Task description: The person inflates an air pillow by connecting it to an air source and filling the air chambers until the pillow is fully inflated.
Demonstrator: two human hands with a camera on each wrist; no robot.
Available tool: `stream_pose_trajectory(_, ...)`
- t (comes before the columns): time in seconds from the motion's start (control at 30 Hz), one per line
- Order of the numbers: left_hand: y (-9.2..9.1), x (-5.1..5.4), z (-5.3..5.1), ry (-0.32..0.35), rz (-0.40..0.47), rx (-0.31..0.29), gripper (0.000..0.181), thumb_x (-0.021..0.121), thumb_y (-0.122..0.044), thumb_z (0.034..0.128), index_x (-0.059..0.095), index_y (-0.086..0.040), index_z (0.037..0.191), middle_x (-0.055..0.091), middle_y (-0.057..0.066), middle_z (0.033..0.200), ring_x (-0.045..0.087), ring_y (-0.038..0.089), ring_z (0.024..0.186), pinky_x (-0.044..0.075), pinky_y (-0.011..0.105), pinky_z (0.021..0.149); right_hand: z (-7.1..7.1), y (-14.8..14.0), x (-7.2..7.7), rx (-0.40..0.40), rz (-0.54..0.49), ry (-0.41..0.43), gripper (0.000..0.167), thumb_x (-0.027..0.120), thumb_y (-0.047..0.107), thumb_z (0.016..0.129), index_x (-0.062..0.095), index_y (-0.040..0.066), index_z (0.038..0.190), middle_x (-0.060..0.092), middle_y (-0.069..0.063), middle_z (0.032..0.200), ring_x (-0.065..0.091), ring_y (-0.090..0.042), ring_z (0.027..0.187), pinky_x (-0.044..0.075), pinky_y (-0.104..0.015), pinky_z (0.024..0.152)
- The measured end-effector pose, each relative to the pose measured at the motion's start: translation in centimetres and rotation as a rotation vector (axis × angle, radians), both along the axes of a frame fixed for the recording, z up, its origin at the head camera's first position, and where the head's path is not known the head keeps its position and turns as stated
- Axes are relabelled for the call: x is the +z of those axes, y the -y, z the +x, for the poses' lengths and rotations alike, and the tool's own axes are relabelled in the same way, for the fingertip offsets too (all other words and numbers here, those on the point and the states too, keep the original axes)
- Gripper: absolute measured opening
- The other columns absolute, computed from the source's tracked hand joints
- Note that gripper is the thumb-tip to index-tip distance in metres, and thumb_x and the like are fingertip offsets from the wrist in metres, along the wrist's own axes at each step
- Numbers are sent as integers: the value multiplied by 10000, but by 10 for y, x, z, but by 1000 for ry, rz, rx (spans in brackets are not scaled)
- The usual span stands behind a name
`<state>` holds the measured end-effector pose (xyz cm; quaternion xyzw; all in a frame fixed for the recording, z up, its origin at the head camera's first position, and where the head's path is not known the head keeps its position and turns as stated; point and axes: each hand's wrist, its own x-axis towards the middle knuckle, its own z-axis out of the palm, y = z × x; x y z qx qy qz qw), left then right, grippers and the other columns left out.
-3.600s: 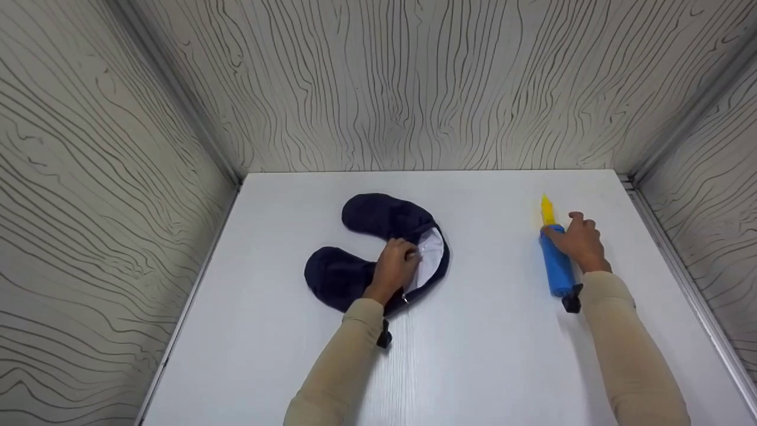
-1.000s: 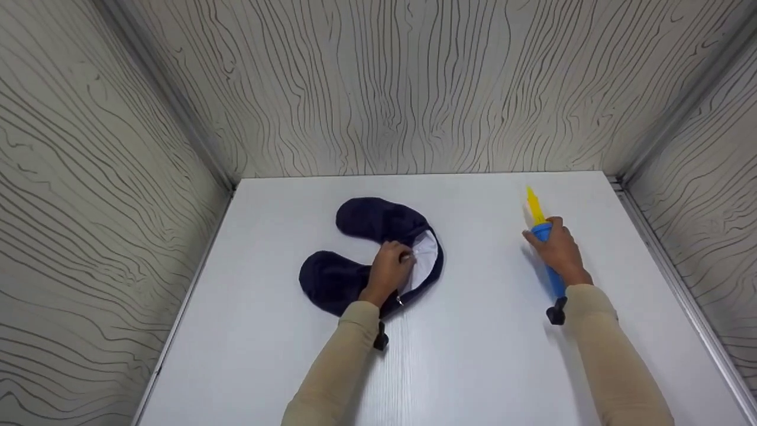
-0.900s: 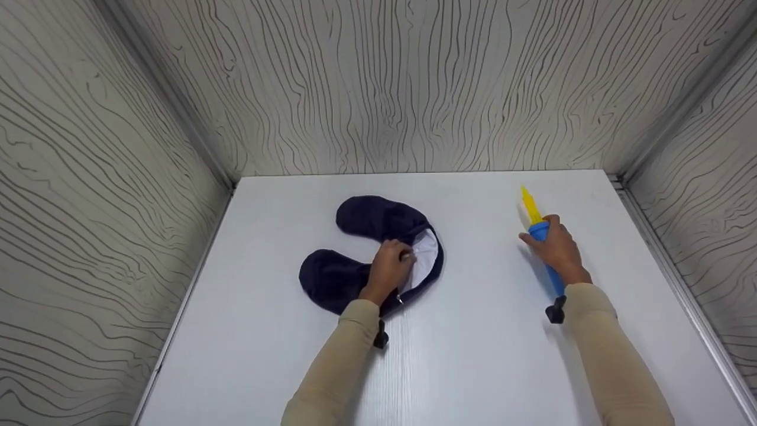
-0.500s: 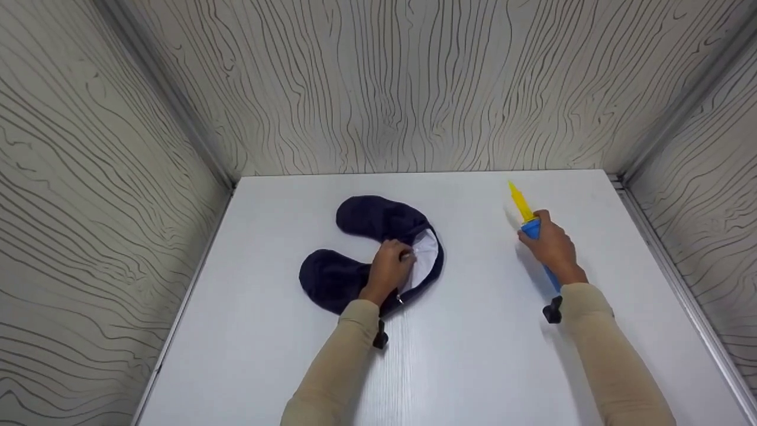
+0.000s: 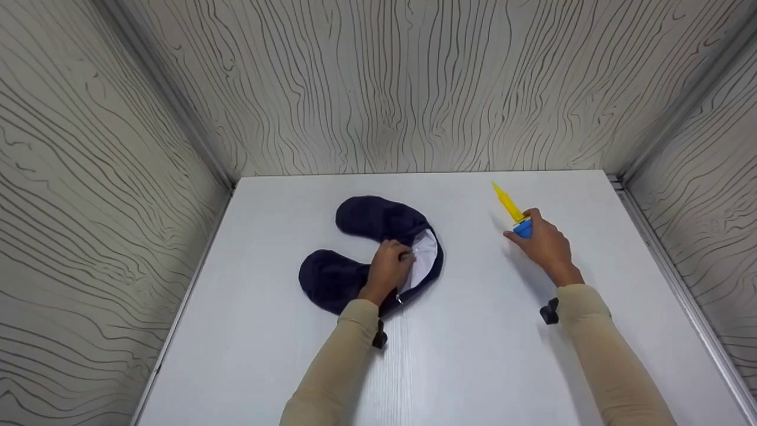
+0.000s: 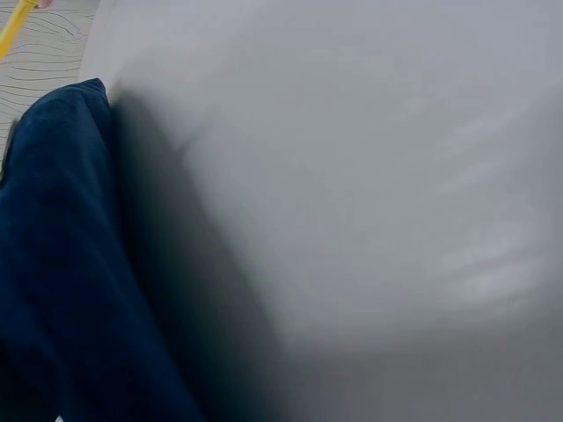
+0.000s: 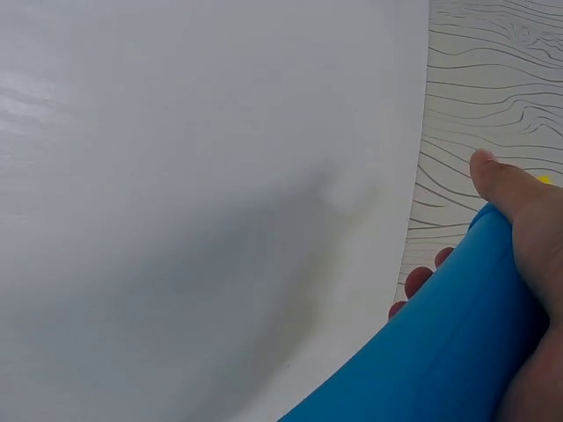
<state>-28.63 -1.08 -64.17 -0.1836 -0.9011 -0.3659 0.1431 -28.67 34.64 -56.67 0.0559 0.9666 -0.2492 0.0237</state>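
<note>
A navy U-shaped neck pillow [image 5: 331, 278] lies on the white table, its zipped cover gaping at the curved end to bare a white inner part [image 5: 427, 254]. My left hand [image 5: 387, 269] reaches over the lower arm of the pillow, fingers curled and pinching at the opening; exactly what sits between the fingertips is hidden. To the right, my right hand [image 5: 545, 245] holds a blue balloon pump [image 7: 440, 343] with a yellow nozzle [image 5: 507, 202] that points up and left. In the right wrist view the fingers wrap round the blue barrel, and a shadow falls on the table below.
The white table [image 5: 473, 355] is bounded by wood-grain panels [image 5: 378, 89] at the back and both sides. A small metal zip pull [image 5: 399, 299] shows at the cover's lower edge. Black wrist mounts [image 5: 550, 312] sit at the cuffs.
My right hand has taken hold of the pump, raised it off the table and moved it left, its nozzle tilting toward the pillow. The left hand stays at the opening.
</note>
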Motion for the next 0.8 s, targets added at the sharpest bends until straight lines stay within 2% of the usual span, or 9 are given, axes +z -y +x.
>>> stream_pose_trajectory(0.27,1,-1,-1,-9,9,2,116,792,-127,922,846,-58,997,765,82,957,689,266,947,595,372,904,1,9,6,29,30,-14,664,718,334,1015,402,33,1517,562,-349,1450,606,-527,1198,483,-741,1082)
stream_pose_trajectory(0.43,1,0,-1,-11,27,-8,131,804,-133,913,849,-47,1002,770,96,961,696,282,951,594,386,926,3,14,8,55,62,-51,630,731,300,1007,429,48,1499,601,-326,1419,624,-516,1195,492,-745,1052)
stream_pose_trajectory(0.5,1,0,-1,-16,31,-9,134,808,-132,909,847,-43,1000,769,101,958,699,285,949,591,393,956,5,16,8,61,63,-69,618,736,302,1002,440,56,1486,614,-321,1400,628,-512,1177,496,-748,1036)
stream_pose_trajectory(0.63,1,-1,0,-2,29,-4,123,796,-139,926,847,-55,1001,763,87,960,693,265,943,595,376,938,7,19,9,77,66,-114,609,750,341,984,476,53,1445,658,-313,1337,659,-496,1127,542,-718,986)
stream_pose_trajectory(0.73,2,-2,0,7,28,5,110,776,-135,939,845,-69,994,756,70,956,684,246,934,595,350,887,8,22,10,83,60,-131,626,772,371,969,497,45,1427,677,-307,1311,675,-487,1119,555,-701,983)
stream_pose_trajectory(0.8,2,-2,-1,-5,30,8,98,773,-120,931,840,-68,980,753,67,948,683,246,927,594,352,906,9,24,11,85,54,-127,638,783,381,963,498,46,1424,675,-301,1316,671,-482,1123,545,-704,1002)
